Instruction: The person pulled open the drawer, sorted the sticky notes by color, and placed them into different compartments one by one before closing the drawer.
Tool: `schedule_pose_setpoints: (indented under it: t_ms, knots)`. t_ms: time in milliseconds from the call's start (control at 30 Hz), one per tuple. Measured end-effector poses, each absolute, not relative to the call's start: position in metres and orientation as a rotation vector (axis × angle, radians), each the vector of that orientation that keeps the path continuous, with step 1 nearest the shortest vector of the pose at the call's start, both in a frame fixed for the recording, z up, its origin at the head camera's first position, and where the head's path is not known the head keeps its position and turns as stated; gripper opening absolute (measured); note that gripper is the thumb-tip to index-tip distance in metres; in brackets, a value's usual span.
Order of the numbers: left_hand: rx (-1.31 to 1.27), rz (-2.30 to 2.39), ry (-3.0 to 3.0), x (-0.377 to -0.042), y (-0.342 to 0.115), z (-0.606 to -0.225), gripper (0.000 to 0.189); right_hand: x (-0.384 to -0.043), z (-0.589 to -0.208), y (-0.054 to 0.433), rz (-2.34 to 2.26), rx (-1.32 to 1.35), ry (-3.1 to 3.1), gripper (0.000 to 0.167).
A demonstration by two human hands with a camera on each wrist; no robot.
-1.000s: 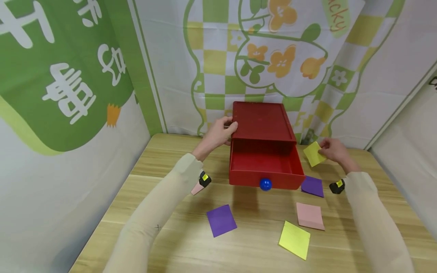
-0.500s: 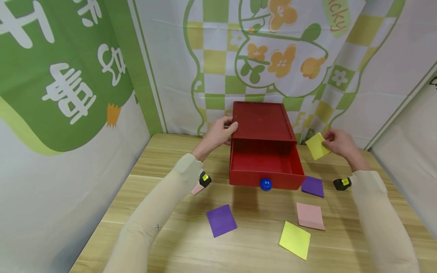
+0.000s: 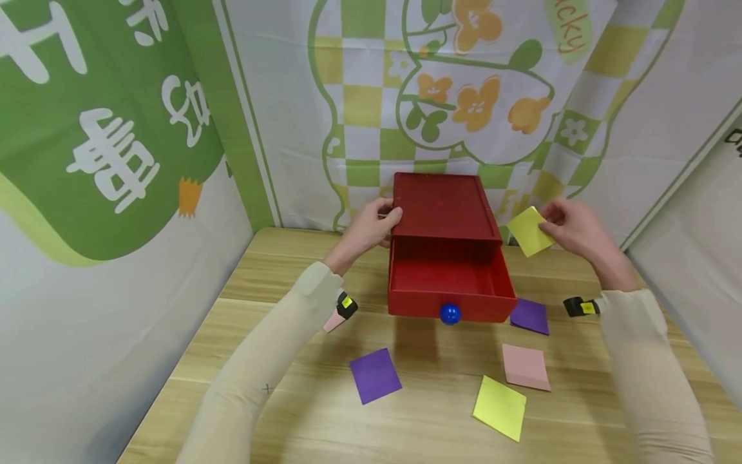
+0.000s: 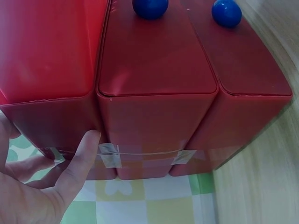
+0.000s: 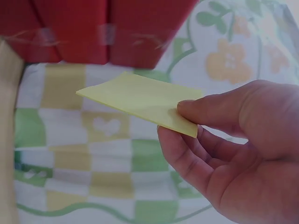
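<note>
A red drawer box [image 3: 440,205] stands at the back of the table, its top drawer [image 3: 452,304] pulled out and bare inside. In the left wrist view, the box's side shows three stacked units with blue knobs [image 4: 226,11]. My left hand [image 3: 369,227] holds the box's upper left edge, thumb at the top and a finger [image 4: 79,161] along the side. My right hand [image 3: 574,229] pinches a yellow sticky-note pad [image 5: 140,100] between thumb and fingers. This yellow pad is raised to the right of the box, tilted, with one corner pointing toward it.
On the table lie a purple pad [image 3: 375,376], another yellow pad [image 3: 500,408], a pink pad [image 3: 525,367] and a second purple pad [image 3: 530,316] beside the drawer. A pink piece [image 3: 334,320] shows partly under the left wrist camera [image 3: 346,305]. Patterned cloth [image 3: 362,96] hangs behind.
My right hand has lifted the yellow sticky-note pad from near the tabletop, first swinging slightly right, then back toward the box. My left hand has stayed on the box.
</note>
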State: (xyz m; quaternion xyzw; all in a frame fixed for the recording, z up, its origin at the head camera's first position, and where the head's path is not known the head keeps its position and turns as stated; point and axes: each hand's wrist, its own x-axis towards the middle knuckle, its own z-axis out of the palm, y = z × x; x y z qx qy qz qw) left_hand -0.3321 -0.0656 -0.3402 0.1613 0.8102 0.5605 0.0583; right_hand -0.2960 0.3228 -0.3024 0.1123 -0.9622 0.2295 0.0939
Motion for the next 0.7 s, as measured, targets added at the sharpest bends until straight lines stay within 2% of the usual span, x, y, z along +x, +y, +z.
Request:
schedule_pose_setpoints:
  t_ms: [700]
  knots:
    - [0.487,1.700,2.450,-0.332,-0.066,-0.340,0.057,-0.240,-0.254,0.283,0.644,0.442,-2.628,0.014]
